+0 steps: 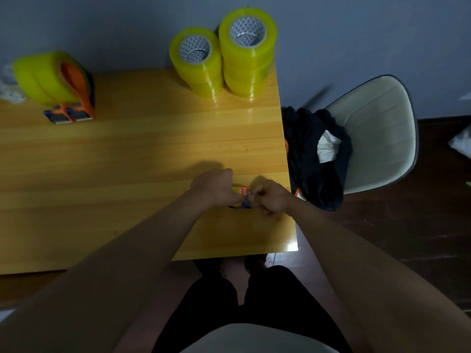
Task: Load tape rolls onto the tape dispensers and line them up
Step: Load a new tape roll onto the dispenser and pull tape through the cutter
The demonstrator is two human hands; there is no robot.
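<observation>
**Both hands on a dispenser at the near right of the bench**

The left hand lies curled over a small dispenser, of which only orange, blue and yellow parts show between the hands. The right hand meets it from the right, its fingertips pinched on a small grey part at the dispenser's top. Most of the dispenser is hidden; whether a roll sits on it cannot be told.

The dispenser rests on the bench, near its right edge and close to the person.

At the far right corner of the bench stand two stacks of yellow tape rolls, touching side by side: a lower stack on the left and a taller stack on the right. Their patterned cores face up.

At the far left of the bench stand loaded dispensers, blurred, with yellow rolls on orange and blue frames, close together. Their count is unclear.

Right of the bench stands a pale chair carrying a dark bag with a white item in it
</observation>
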